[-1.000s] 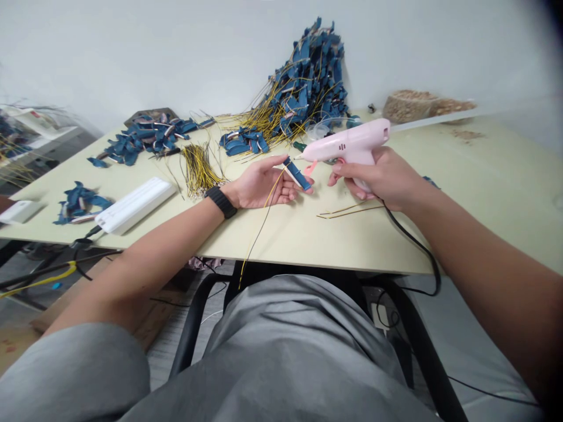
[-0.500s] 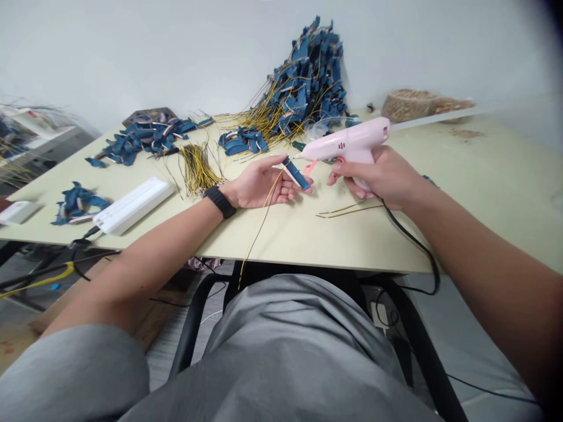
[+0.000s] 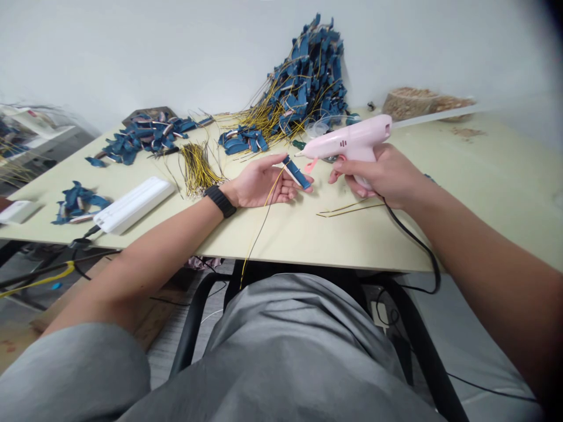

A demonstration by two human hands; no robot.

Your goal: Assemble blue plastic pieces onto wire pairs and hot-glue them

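Observation:
My left hand (image 3: 263, 183) is palm up over the table, holding a small blue strip with a pale edge (image 3: 296, 172) between thumb and fingers. From the strip a yellow and a black wire (image 3: 267, 205) hang down past the table's front edge. My right hand (image 3: 382, 176) is closed round the handle of a pink hot glue gun (image 3: 347, 140), with fingers near its trigger. The gun's nozzle points left and sits close to the top end of the strip; whether it touches is too fine to tell. A long pale glue stick (image 3: 433, 116) sticks out of the gun's back.
A tall heap of blue pieces with yellow wires (image 3: 308, 76) stands against the wall. Smaller blue piles (image 3: 141, 138) and a wire bundle (image 3: 197, 167) lie to the left, near a white power strip (image 3: 134, 205). Loose wires (image 3: 349, 209) lie below the gun, whose black cord (image 3: 411, 237) loops over the edge.
Almost nothing differs. The back of the glue gun has risen very slightly, and the hanging wire ends have shifted a little to the right.

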